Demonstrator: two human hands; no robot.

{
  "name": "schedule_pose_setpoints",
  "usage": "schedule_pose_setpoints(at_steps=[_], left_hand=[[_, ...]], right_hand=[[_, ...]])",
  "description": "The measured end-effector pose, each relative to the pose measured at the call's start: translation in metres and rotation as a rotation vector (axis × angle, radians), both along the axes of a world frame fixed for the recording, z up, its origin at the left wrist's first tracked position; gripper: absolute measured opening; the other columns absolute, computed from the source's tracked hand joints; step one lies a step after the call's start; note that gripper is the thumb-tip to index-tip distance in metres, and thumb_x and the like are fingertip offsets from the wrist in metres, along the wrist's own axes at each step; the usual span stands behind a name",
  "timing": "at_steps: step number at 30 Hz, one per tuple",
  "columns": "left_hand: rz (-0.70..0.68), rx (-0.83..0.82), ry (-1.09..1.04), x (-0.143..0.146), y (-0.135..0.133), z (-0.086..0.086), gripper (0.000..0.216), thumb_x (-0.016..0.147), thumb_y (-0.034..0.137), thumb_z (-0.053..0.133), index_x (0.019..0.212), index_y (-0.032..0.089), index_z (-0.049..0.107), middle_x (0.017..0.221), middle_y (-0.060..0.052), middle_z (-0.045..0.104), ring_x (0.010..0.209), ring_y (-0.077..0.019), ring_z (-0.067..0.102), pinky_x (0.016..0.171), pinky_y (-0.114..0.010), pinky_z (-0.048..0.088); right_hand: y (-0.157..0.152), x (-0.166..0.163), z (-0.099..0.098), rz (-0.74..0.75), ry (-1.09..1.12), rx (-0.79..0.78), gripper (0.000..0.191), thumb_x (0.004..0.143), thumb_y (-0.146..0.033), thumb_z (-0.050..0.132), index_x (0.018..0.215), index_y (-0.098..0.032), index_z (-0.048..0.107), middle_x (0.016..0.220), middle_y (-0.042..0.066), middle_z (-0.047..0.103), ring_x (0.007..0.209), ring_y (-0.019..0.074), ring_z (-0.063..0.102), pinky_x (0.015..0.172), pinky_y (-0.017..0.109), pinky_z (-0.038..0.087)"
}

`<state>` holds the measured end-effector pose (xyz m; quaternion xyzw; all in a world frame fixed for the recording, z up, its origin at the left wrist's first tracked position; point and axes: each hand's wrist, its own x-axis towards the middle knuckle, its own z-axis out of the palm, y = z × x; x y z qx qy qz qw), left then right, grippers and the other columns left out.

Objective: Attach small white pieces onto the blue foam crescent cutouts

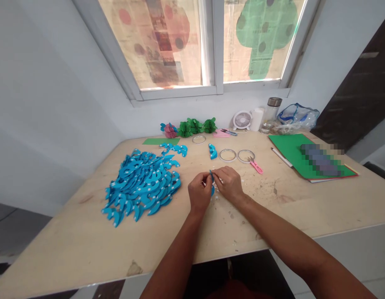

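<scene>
A blue paper cutout (212, 190) is pinched between both of my hands near the middle of the table; most of it is hidden by the fingers. My left hand (199, 191) is closed on its left side, and my right hand (229, 182) grips it from the right with fingertips together. To the left lies a large heap of curved blue paper pieces (145, 180) with small white squares on them. Just beyond my hands rests a small blue paper piece (213, 151) with white squares. Two rolls of narrow tape (227, 160) (239, 158) lie to its right.
Pink-handled snips (256, 165) lie beside the tape. Green folders (300, 155) and a white pen (281, 157) are at the right. Along the wall stand green paper shapes (195, 126), a pink one (170, 131), a small fan (242, 120), a glass bottle (271, 114) and a clear bag (300, 116).
</scene>
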<state>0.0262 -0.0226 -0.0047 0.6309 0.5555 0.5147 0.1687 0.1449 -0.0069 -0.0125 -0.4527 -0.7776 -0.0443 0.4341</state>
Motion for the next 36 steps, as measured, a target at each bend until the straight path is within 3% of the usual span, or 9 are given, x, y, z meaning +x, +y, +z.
schedule_pose_setpoints(at_steps=[16, 20, 23, 28, 33, 36], left_hand=[[0.004, 0.019, 0.089, 0.001, 0.0, -0.004, 0.021, 0.077, 0.029, 0.049, 0.071, 0.018, 0.065, 0.069, -0.005, 0.067, 0.062, -0.0153, 0.057, 0.063, -0.026, 0.041], [-0.017, -0.003, 0.043, 0.001, -0.001, -0.001, 0.02, 0.076, 0.03, 0.051, 0.072, 0.018, 0.066, 0.068, -0.004, 0.067, 0.06, -0.0145, 0.056, 0.062, -0.025, 0.041], [-0.025, -0.037, -0.078, 0.001, 0.0, 0.0, 0.018, 0.073, 0.03, 0.054, 0.07, 0.017, 0.066, 0.064, -0.002, 0.066, 0.056, -0.0128, 0.054, 0.056, -0.024, 0.042], [-0.028, -0.195, -0.471, -0.004, 0.008, -0.005, 0.02, 0.065, 0.033, 0.06, 0.071, 0.014, 0.065, 0.062, -0.001, 0.063, 0.048, -0.0101, 0.051, 0.043, -0.02, 0.04], [-0.02, -0.329, -0.817, -0.01, 0.018, -0.01, 0.026, 0.059, 0.035, 0.065, 0.071, 0.012, 0.063, 0.062, 0.0, 0.061, 0.049, -0.0089, 0.051, 0.043, -0.021, 0.041], [-0.003, -0.333, -0.918, -0.012, 0.021, -0.011, 0.027, 0.058, 0.034, 0.067, 0.073, 0.012, 0.062, 0.063, 0.0, 0.061, 0.051, -0.0093, 0.053, 0.045, -0.021, 0.042]], right_hand=[[0.0, -0.001, -0.001, -0.05, -0.059, 0.027, 0.023, 0.086, -0.019, 0.044, 0.074, -0.018, 0.063, 0.065, 0.006, 0.062, 0.069, 0.0181, 0.053, 0.067, 0.031, 0.036], [0.001, -0.001, -0.001, -0.074, 0.017, -0.003, 0.018, 0.082, -0.018, 0.047, 0.072, -0.019, 0.062, 0.065, 0.006, 0.061, 0.068, 0.0178, 0.053, 0.066, 0.03, 0.037], [0.003, 0.001, -0.002, -0.082, 0.146, -0.045, 0.015, 0.08, -0.018, 0.047, 0.073, -0.019, 0.061, 0.067, 0.004, 0.061, 0.067, 0.0165, 0.053, 0.065, 0.028, 0.039], [0.005, 0.005, -0.003, -0.031, 0.218, -0.129, 0.016, 0.079, -0.02, 0.047, 0.068, -0.019, 0.059, 0.064, 0.003, 0.06, 0.062, 0.0151, 0.052, 0.062, 0.026, 0.04], [0.004, 0.001, -0.005, 0.083, 0.283, -0.239, 0.011, 0.077, -0.021, 0.05, 0.073, -0.018, 0.059, 0.07, 0.002, 0.061, 0.062, 0.0132, 0.053, 0.06, 0.024, 0.042], [0.003, -0.001, -0.004, 0.164, 0.322, -0.302, 0.012, 0.078, -0.02, 0.049, 0.079, -0.017, 0.06, 0.074, 0.003, 0.063, 0.063, 0.0126, 0.054, 0.06, 0.023, 0.043]])
